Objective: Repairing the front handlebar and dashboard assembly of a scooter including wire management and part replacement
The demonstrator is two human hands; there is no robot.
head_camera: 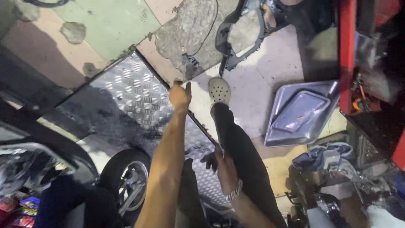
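Note:
My left hand [180, 95] is stretched out forward over the far edge of a ribbed metal checker plate [130, 90], fingers loosely apart, and nothing shows in it. My right hand [216, 162], its fingers dark with grime and a beaded bracelet [234, 192] on the wrist, rests lower down against my leg in black trousers [238, 152], beside the plate's right edge. My foot in a pale perforated clog [219, 90] stands on the concrete just past my left hand.
A scooter's wheel [126, 181] and dark bodywork sit at lower left. A silver body panel [299, 114] lies on the floor at right, a black plastic frame part [240, 33] at the top, a red upright [348, 55] and cluttered rags [329, 156] at right.

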